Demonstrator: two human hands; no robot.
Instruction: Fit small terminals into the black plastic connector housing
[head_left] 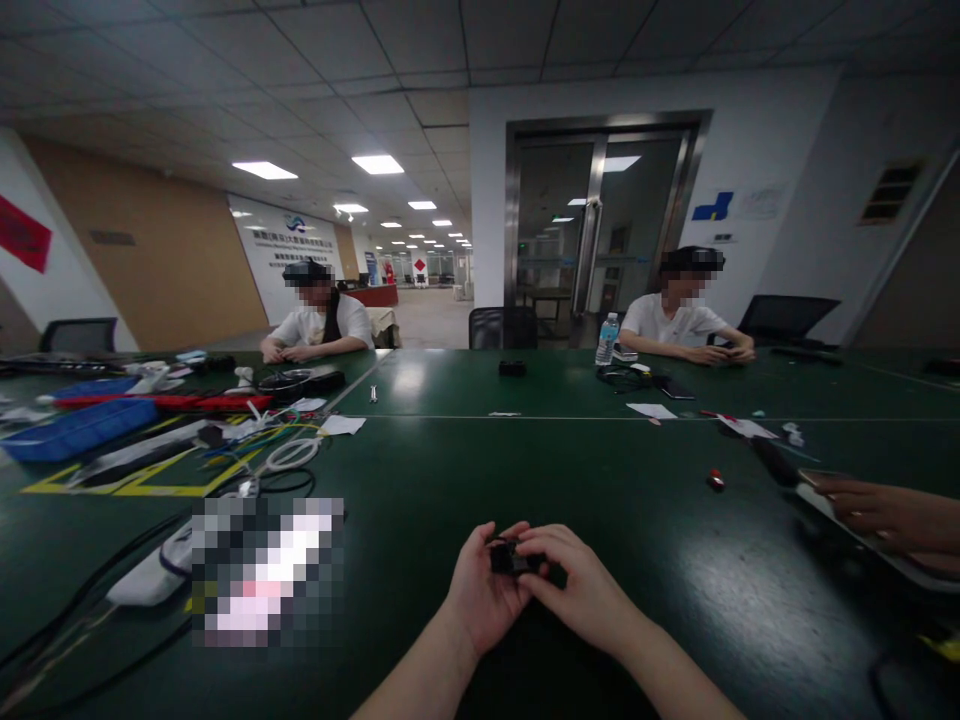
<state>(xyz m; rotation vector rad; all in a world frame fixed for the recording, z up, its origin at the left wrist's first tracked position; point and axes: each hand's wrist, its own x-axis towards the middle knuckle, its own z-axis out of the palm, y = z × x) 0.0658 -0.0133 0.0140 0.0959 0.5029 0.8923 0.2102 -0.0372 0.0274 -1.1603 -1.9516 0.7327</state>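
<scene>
A small black object point(507, 559), boxy and dark, sits between my two hands above the green table; its kind cannot be made out. My left hand point(484, 595) is turned palm up beneath it, with the fingers curled around its far and left sides. From the right, my right hand point(589, 590) pinches the object between thumb and fingertips, which cover part of it.
A power strip point(146, 580) and cables lie at left, beyond them a blue tray point(82, 428). Farther off stand a small black box point(512, 368) and a water bottle point(607, 340). Two people sit opposite. Another person's hand point(885, 515) is at right.
</scene>
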